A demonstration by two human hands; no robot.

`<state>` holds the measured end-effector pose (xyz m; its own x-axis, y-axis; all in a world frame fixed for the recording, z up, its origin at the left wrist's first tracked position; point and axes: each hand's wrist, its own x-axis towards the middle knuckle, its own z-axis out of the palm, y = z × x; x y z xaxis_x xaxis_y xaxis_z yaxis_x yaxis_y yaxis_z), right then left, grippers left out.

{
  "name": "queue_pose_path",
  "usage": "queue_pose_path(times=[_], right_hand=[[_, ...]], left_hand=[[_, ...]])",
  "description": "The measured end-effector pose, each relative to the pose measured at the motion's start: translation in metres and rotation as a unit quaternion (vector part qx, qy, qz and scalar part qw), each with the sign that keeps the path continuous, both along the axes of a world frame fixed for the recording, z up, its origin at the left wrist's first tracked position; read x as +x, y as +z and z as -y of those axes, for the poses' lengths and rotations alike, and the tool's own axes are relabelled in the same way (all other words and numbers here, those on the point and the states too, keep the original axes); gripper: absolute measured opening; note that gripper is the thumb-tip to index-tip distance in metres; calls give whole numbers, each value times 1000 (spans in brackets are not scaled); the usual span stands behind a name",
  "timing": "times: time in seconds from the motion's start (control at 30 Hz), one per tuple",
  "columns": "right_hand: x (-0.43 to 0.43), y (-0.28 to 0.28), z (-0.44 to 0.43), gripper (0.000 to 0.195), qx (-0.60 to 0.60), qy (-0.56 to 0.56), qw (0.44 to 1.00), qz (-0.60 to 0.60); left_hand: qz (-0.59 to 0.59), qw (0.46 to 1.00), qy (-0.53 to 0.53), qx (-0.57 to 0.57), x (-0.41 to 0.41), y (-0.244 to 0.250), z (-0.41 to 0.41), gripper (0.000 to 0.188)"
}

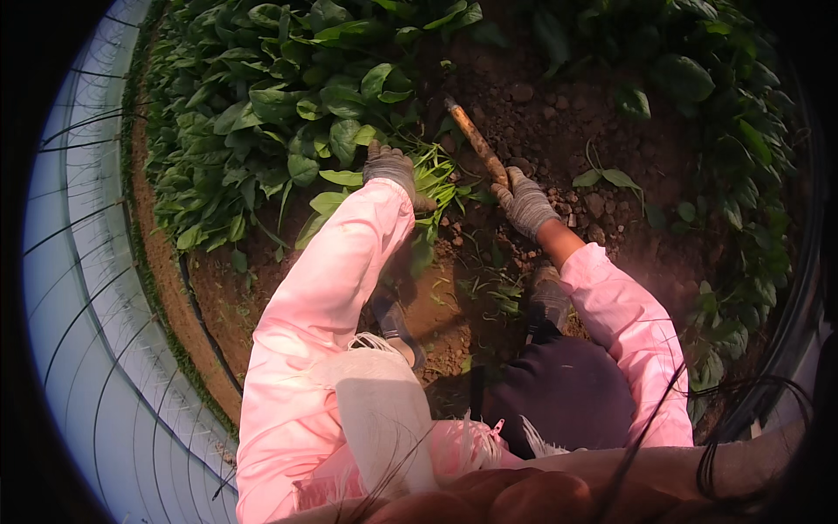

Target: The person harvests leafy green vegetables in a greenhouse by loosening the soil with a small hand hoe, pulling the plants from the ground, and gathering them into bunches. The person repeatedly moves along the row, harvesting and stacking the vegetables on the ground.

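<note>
My left hand (391, 171), in a grey knit glove, is closed around a bunch of spinach at the edge of the leafy bed. Its pale green stems (437, 175) fan out beside the palm, and the hand covers part of them. In my right hand (525, 204), also gloved, is the wooden handle (479, 143) of a hand tool. The handle slants up and left to a metal collar near the plants. I cannot make out the tool's blade among the dark soil and leaves.
Dense spinach (249, 124) grows at upper left, and more plants (753, 157) line the right side. A loose sprig (605, 175) lies on cloddy soil (589, 223). A black hose (203, 321) runs along the left, inside a plastic greenhouse wall (85, 262). My shoe (399, 327) is below.
</note>
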<state>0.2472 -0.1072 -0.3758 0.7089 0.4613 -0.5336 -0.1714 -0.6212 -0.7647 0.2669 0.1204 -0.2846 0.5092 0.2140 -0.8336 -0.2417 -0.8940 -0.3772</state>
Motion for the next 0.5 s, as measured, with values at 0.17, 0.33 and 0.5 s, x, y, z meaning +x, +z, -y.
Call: queue_pose_path(times=[0.17, 0.33, 0.5], right_hand=[[5, 6, 0, 36, -84, 50, 995, -7], [7, 16, -1, 36, -125, 50, 991, -6], [4, 7, -4, 39, -149, 66, 987, 8]], left_hand=[[62, 997, -42, -30, -1, -19, -11, 112], [0, 998, 61, 1, 14, -24, -9, 121], [12, 998, 63, 3, 6, -39, -11, 109]])
